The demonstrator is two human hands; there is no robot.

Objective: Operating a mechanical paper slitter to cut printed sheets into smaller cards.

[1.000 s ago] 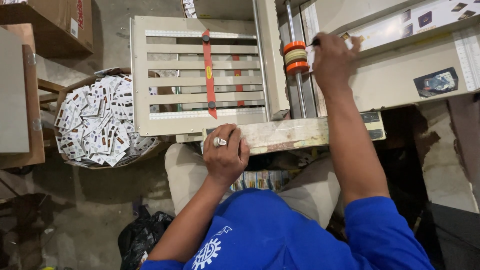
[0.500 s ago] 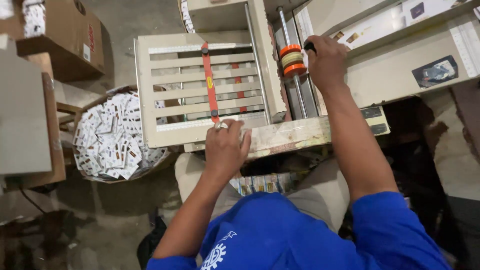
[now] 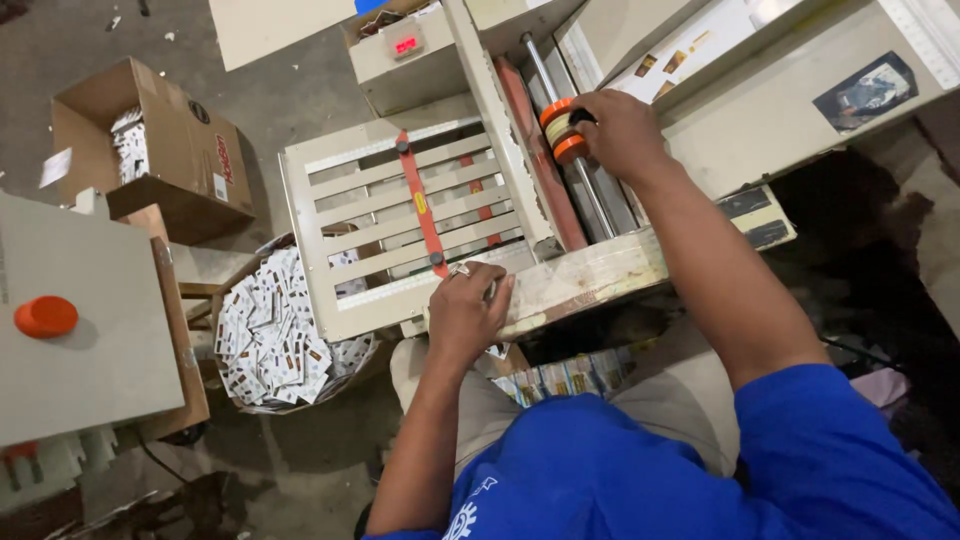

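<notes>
An open brown cardboard box (image 3: 150, 150) sits on the floor at your far left. A small screen (image 3: 406, 45) glowing red tops the machine. A dark rectangular label (image 3: 865, 90) marks the machine's right corner.

A print-finishing workshop: cream cutting machine (image 3: 420, 210), basket of cut cards (image 3: 275, 335), cardboard box (image 3: 150, 150), concrete floor (image 3: 300, 90).

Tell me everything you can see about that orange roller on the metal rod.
The orange roller is a small spool-shaped collar: two bright orange rings with a pale band between them. It looks like plastic or rubber. It sits threaded on a slim shiny metal rod that slants across the cream machine, beside a long reddish bar. The right hand closes over its right side, hiding part of it; the left hand rests apart, on the machine's front edge.
</notes>
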